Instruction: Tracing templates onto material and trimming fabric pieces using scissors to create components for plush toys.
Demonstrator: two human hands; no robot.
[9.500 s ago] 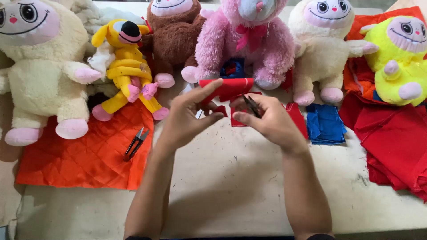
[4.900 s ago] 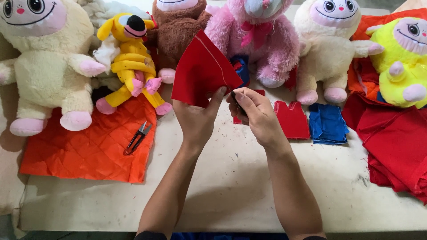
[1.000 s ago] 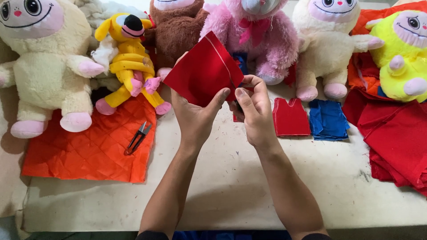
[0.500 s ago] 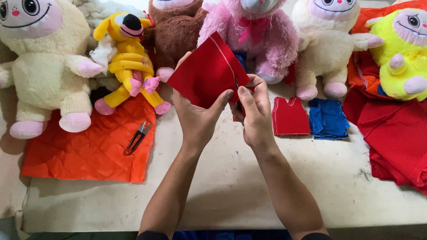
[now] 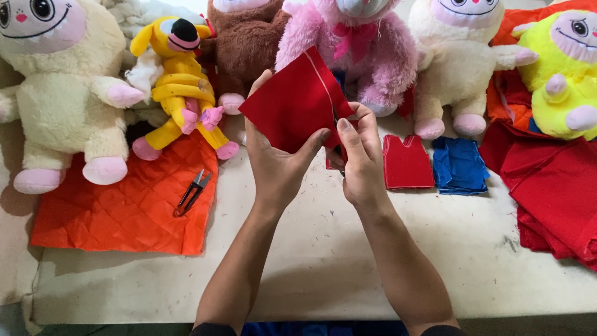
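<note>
**Both hands on the red cloth, seam edge tilted up and away**

Red fabric piece (image 5: 297, 102) is up off the table (image 5: 323, 261), held mid-air in front of the pink plush (image 5: 354, 56). Left hand (image 5: 277, 165) is under and behind it: thumb pressed on the front face, fingers wrapped round the back, palm up, so a firm pinch on the lower part. Right hand (image 5: 357, 162) sits just beside it, at the cloth's right corner, fingers curled shut, thumb tip up by the stitched edge. Something dark and thin shows betw. the right fingers; too small to say what it is.

Key relation: the cloth lies above and to the left of the right hand, w/ its pale stitched seam running on a diagonal from top centre down to that right corner. So the long edge ends right at the right fingertips, while the left hand carries the bulk. Right hand is the nearer one to the seam.

Round about: thread snips (image 5: 193, 193) lie well apart on the orange quilted pad (image 5: 124, 218), left side. Small red vest (image 5: 407, 162) and blue vest (image 5: 460, 165) lie flat just right of the right hand, not touched.
</note>
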